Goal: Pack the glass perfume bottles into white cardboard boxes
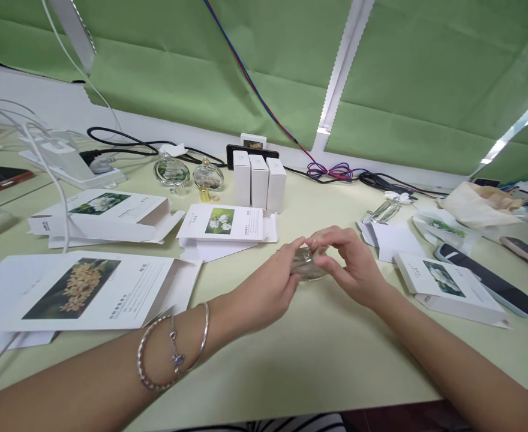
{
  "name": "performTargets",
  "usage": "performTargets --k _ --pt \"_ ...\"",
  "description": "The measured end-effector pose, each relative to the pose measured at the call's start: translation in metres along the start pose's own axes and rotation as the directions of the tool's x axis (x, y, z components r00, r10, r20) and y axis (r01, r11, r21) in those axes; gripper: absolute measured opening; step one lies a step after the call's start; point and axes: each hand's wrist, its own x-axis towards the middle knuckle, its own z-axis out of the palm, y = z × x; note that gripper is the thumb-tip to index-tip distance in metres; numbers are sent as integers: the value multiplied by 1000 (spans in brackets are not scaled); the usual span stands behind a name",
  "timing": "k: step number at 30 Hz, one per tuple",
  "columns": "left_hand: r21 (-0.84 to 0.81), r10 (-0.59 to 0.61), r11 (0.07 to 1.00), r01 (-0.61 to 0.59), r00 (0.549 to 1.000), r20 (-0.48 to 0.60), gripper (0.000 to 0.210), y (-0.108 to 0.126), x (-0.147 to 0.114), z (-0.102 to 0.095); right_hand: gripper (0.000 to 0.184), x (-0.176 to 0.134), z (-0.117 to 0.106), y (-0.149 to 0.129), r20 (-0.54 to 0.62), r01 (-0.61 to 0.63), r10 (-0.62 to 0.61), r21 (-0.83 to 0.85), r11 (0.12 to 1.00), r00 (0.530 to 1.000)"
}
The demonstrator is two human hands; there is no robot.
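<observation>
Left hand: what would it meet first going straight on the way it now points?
Holding the glass bottle, the left hand would probably meet the right hand first, though depth is hard to judge.

Fairly even light is covering the bench [331, 204], while brighter light is entering through the blind gap [512, 130] at upper right. Soft shadow is darkening the near side; pale highlights are marking the glass bottle [308, 269]. Wide-angle distortion is stretching both forearms [79, 375].
</observation>
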Motion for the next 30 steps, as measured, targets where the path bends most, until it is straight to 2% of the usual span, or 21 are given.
performTargets --k 4,7,11,14,17,19,20,22,24,26,29,30 --pt "7 116 993 -116 993 5 55 5 0 0 12 4 8 -10 -231 69 -46 93 993 972" --pt "-14 144 989 -144 989 -11 57 9 -1 1 8 7 9 -16 -322 56 18 219 974 947" --pt "-76 110 991 -108 994 18 55 10 -3 0 10 8 10 -19 -289 -33 136 336 941 948" --pt "-195 70 979 -63 997 28 49 10 -4 -2 16 6 15 -24 -269 -108 218 370 923 938" --pt "-318 -23 948 29 999 22 46 10 -2 -3 23 4 19 -30 -161 -177 234 305 936 959" --pt "-326 -99 940 100 995 19 45 11 -2 -3 23 5 18 -33 -66 -195 226 314 929 972" --pt "-317 -124 940 127 992 30 43 12 -2 -3 22 6 15 -33 -55 -195 227 344 919 972" --pt "-309 -118 940 143 988 99 41 14 -3 -3 22 10 7 -28 -139 -171 241 387 906 961" --pt "-320 -68 939 124 981 180 43 16 -4 -2 24 12 -3 -16 -284 -155 249 314 937 926" --pt "-305 -49 947 102 983 176 45 17 -5 -3 25 12 -10 3 -347 -216 251 137 967 904" --pt "-208 -122 970 126 992 34 42 16 -4 -4 25 8 -11 35 -192 -377 345 -173 910 919" --pt "-170 -152 974 147 988 -14 40 16 -3 -4 22 7 -9 44 -130 -430 410 -239 871 903"
